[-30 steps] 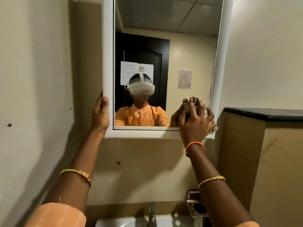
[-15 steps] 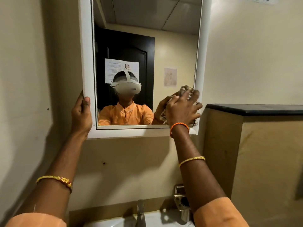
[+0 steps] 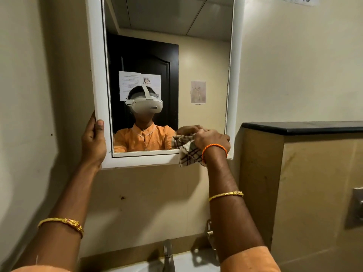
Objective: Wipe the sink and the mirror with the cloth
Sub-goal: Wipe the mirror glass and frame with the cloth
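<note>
A white-framed mirror [image 3: 96, 61] hangs on the beige wall ahead. My left hand [image 3: 93, 143] grips its lower left frame corner, thumb on the front. My right hand [image 3: 211, 140] presses a checked brown-and-cream cloth [image 3: 189, 154] against the glass at the lower right corner, and part of the cloth hangs over the bottom frame. The white sink [image 3: 188, 262] shows only as a strip at the bottom edge, between my forearms.
A metal tap [image 3: 168, 256] rises from the sink's back edge. A metal fitting [image 3: 210, 230] sits on the wall beside my right forearm. At the right stands a tan partition with a black top ledge [image 3: 302, 128], carrying a metal plate [image 3: 356, 208].
My right hand has slid the cloth down to the mirror's bottom right corner, so the cloth now hangs over the lower frame. My left hand keeps its hold on the frame.
</note>
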Available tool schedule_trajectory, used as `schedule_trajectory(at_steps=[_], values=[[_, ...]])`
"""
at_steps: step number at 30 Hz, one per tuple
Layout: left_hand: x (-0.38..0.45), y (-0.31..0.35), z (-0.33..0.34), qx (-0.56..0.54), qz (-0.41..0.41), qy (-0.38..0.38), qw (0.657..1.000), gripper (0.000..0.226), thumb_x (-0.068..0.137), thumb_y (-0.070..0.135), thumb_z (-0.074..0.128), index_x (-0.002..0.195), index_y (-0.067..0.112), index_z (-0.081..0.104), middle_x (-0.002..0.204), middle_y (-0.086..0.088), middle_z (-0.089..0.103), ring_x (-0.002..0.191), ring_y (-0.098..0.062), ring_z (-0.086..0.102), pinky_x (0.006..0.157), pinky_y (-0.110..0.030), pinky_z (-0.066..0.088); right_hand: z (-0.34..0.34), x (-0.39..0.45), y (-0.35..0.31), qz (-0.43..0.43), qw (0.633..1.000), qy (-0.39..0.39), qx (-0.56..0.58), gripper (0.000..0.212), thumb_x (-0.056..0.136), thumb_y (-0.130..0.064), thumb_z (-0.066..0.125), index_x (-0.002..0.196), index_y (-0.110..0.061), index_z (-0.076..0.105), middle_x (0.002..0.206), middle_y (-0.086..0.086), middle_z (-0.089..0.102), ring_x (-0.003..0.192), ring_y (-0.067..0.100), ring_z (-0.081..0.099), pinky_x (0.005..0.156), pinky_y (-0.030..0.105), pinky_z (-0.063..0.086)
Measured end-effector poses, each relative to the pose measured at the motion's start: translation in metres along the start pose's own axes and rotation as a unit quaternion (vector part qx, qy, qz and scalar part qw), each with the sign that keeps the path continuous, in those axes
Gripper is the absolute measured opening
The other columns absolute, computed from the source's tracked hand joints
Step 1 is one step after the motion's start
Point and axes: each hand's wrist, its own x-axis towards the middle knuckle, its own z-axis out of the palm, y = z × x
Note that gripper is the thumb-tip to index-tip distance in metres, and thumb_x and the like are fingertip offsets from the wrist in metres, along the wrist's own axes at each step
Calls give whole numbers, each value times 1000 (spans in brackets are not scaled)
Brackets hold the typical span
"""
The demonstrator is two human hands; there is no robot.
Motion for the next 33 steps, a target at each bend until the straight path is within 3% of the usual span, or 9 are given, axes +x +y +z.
schedule_trajectory(at_steps=[4,9,14,18,21,24,25,29,33], values=[[2,-3,1,-24,-4,5,1000,41,93,45,39,130,31,50,130,-31,52,119,-53,47,102,-66,36,23,-9,-9,15,999,-32,14,54,80,-43,52,112,0,56,127,24,39,101,36,54,73,32,51],[6,-14,0,-4,-18,13,1000,38,83,62,42,120,54,50,126,-37,51,110,-53,54,97,-69,39,35,-28,-30,-52,997,-6,-54,41,87,-45,54,115,-17,63,124,13,40,105,27,47,69,29,40],[3,-8,-3,7,0,4,1000,45,94,42,42,136,26,46,133,-32,50,121,-53,46,103,-65,37,27,-49,-30,-142,989,-42,14,34,90,-39,52,117,-19,60,129,13,37,111,32,48,87,37,46],[3,-9,-3,-5,4,-5,1000,44,97,36,41,139,23,42,136,-29,49,124,-50,46,104,-62,37,-25,-11,-2,-58,997,34,44,40,91,-39,51,119,-12,59,135,17,36,112,39,54,93,39,45],[2,-7,-4,-3,-3,-27,1000,47,92,48,41,136,31,43,136,-29,48,123,-51,45,104,-62,38,-35,15,16,-13,999,-14,-45,49,91,-45,51,126,-11,55,135,19,43,120,34,49,96,38,44],[-2,-2,1,10,10,-12,1000,42,101,30,34,142,20,37,141,-5,47,128,-25,46,104,-20,43,-19,10,16,-31,990,-11,-136,48,93,-42,51,129,-10,52,132,17,45,118,33,51,91,37,46],[-4,-1,3,12,8,-7,1000,42,101,27,33,142,18,36,141,-4,46,129,-21,45,104,-16,41,-10,5,12,-48,988,1,-146,45,93,-39,50,127,-11,53,130,16,45,116,33,52,90,37,46],[-3,-3,0,-4,0,-21,1000,42,100,31,37,141,20,39,142,-18,47,131,-37,43,112,-49,35,30,-35,-17,-107,990,21,-87,34,90,-31,55,118,-12,60,124,15,43,108,34,53,89,37,47],[-6,4,-2,4,3,-11,1000,43,100,22,37,143,12,36,146,-8,44,136,-18,40,112,-24,33,74,-86,-35,-209,977,25,34,33,87,-21,56,117,-9,56,134,13,35,106,33,55,82,37,51]])
